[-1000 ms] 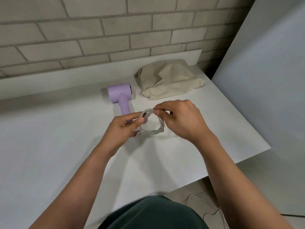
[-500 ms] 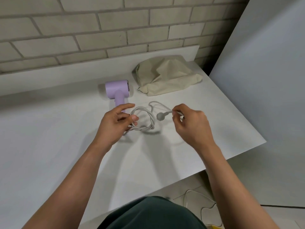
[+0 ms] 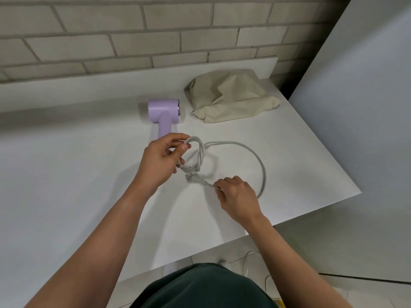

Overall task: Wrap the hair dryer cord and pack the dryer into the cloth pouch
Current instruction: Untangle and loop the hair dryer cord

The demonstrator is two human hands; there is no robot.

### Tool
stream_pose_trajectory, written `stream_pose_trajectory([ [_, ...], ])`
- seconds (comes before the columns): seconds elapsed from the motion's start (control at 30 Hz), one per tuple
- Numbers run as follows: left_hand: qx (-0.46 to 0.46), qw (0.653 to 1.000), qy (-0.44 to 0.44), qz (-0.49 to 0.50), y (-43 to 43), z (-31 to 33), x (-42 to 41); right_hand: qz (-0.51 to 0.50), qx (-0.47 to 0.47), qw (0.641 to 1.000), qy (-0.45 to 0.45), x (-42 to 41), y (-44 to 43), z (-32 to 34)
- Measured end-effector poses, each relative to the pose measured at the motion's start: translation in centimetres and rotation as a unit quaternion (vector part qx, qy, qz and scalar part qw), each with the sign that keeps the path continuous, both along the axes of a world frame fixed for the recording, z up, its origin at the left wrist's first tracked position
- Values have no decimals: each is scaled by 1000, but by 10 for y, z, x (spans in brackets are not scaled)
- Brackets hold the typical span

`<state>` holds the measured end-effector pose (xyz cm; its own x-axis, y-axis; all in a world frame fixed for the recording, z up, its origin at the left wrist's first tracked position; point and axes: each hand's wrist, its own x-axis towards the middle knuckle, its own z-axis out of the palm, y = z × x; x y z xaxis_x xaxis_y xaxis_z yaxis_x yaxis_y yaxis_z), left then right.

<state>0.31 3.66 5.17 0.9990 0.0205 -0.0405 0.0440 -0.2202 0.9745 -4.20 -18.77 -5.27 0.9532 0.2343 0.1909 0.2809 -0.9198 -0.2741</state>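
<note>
Fingers of left hand (image 3: 159, 162) pinch coiled cord (image 3: 196, 156); right hand (image 3: 236, 197) grips plug (image 3: 195, 179) mid-table (image 3: 66, 174).

Both bare forearms reach forward over the table. The left hand (image 3: 160, 161) is raised with fingers and thumb curled in a pinch. The right hand (image 3: 239, 197) sits lower, nearer the right edge, fingertips (image 3: 219, 189) pinched together.

Lilac dryer (image 3: 164, 114) lies beside crumpled beige pouch (image 3: 231, 96); grey cord (image 3: 255, 156) half-coiled.

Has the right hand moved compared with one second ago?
Yes. The right hand went nearer the person, away from the hair dryer, drawing the cord out.
</note>
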Motion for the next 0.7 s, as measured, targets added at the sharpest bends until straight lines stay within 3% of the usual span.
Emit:
stream_pose_trajectory([
  [0.13, 33, 999, 27, -9, 3, 5, 5, 8, 52, 997, 59, 14, -3, 25],
  [0.23, 67, 994, 58, -61, 7, 11, 9, 33, 175, 984, -26, 27, -4, 66],
  [0.3, 81, 987, 81, -115, 13, 16, 12, 77, 240, 968, -15, 34, -4, 98],
  [0.5, 90, 951, 161, -247, 21, 25, 26, 215, 185, 944, 167, 60, 1, 138],
  [0.7, 27, 924, 204, -323, 25, 11, 40, 226, 232, 924, 202, 68, 11, 131],
])
